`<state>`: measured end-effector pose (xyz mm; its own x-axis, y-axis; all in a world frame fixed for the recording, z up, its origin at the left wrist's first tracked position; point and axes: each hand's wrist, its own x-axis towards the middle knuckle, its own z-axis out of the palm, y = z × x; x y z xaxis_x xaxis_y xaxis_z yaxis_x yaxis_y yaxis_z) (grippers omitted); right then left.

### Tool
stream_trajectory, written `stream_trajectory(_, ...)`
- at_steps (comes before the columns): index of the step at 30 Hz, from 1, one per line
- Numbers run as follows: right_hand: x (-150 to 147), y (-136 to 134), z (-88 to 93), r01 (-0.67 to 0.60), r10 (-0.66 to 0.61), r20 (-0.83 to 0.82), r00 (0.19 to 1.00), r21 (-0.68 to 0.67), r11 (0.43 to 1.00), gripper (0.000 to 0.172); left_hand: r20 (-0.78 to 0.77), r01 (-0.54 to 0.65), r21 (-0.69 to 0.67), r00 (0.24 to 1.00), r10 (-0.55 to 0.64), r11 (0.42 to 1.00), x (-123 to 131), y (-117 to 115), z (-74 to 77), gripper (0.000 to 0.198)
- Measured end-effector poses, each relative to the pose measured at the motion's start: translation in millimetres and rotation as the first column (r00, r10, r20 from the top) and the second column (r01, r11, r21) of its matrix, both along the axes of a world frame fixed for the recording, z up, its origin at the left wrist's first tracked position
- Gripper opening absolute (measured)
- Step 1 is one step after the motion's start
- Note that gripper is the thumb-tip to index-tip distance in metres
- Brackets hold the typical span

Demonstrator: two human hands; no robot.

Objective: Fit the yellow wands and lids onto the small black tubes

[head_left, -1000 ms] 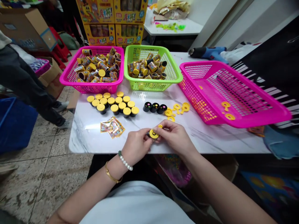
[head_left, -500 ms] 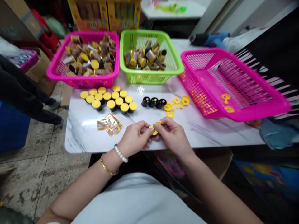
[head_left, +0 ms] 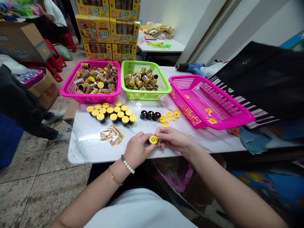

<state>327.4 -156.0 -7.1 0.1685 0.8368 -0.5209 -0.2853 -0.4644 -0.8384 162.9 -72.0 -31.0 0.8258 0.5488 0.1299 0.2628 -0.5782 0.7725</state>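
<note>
Near the middle of the table's (head_left: 87,153) front edge, the left hand (head_left: 139,148) pinches a small round yellow plastic lid (head_left: 153,140), probably steadying it for the right hand (head_left: 172,139), whose fingertips meet its rim; whether they pinch cannot be told. Loose yellow plastic rings (head_left: 176,114) lie beyond, perhaps for easy reach.

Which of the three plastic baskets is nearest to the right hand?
The rightmost pink perforated plastic basket, holding a few yellow plastic pieces; the green plastic basket and the leftmost pink one stand farther from that hand.
</note>
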Motion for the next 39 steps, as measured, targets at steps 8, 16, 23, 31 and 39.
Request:
stream_trajectory(8,-33.3,0.7,-2.5,-0.002,-0.016,0.427,0.904,0.041,0.999,0.035,-0.11,-0.002,-0.088,0.994,-0.008,0.996,3.0,-2.4,2.2,0.015)
stream_trajectory(16,-32.4,8.4,-12.6,0.161,-0.306,0.58,0.755,0.287,0.944,0.04,-0.195,-0.277,-0.078,0.946,0.258,0.958,-4.5,17.8,11.4,0.019)
stream_trajectory(23,47.9,34.4,-4.8,-0.038,-0.236,0.968,0.082,0.24,0.97,0.032,-0.149,-0.291,0.02,0.945,0.291,0.957,0.5,21.6,0.4,0.026)
stream_trajectory(31,2.4,4.9,-11.8,-0.148,-0.215,0.961,0.173,0.241,0.959,0.015,0.139,-0.467,-0.06,0.871,0.471,0.882,-11.3,12.2,-0.8,0.056)
stream_trajectory(39,8.1,-28.6,-15.7,-0.124,-0.287,0.918,0.274,0.33,0.936,0.03,0.224,-0.211,0.165,0.959,0.172,0.963,-15.9,-19.4,-6.0,0.031)
